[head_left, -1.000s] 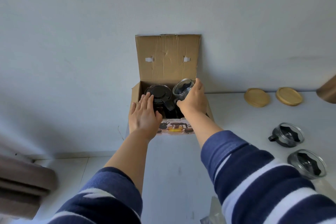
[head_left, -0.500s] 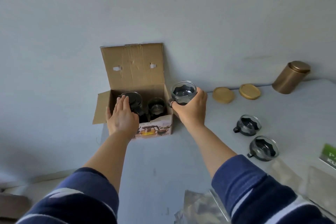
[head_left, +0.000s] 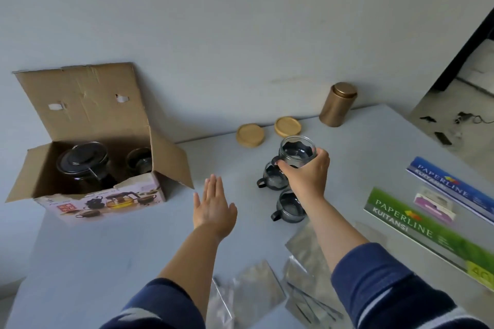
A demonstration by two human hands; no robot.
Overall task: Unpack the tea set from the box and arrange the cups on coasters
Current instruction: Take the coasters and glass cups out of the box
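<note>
Right hand (head_left: 307, 179) had its grip wrapped around a glass cup (head_left: 296, 153), fingers curled round the body, handle pointing to 9 o'clock, cup held above the bench (head_left: 133, 248). Left hand (head_left: 213, 208) was spread flat, empty, hovering over the bench between the box (head_left: 88, 168) and the cups. Directly under the held cup sat a second cup (head_left: 272, 179); a third cup (head_left: 290, 207) stood just at its 6 o'clock. Two wooden coasters (head_left: 250, 135) (head_left: 288, 127) lay bare at 12 o'clock of the cups, near the wall, with a gold tin (head_left: 337, 104) further toward 1 o'clock. The box, at 9 o'clock, held the glass teapot (head_left: 83, 165) and one more cup (head_left: 139, 163). My read: the step was setting this cup down. To do it well, carry it toward 12 o'clock, clear of the second cup's rim, so glass didn't knock glass. Lower it centred on the nearer coaster, base flat, and release only once it sat inside the raised edge. Only two coasters were in view for four cups. Foil bags (head_left: 267, 291) at 6 o'clock were out of the path.
</note>
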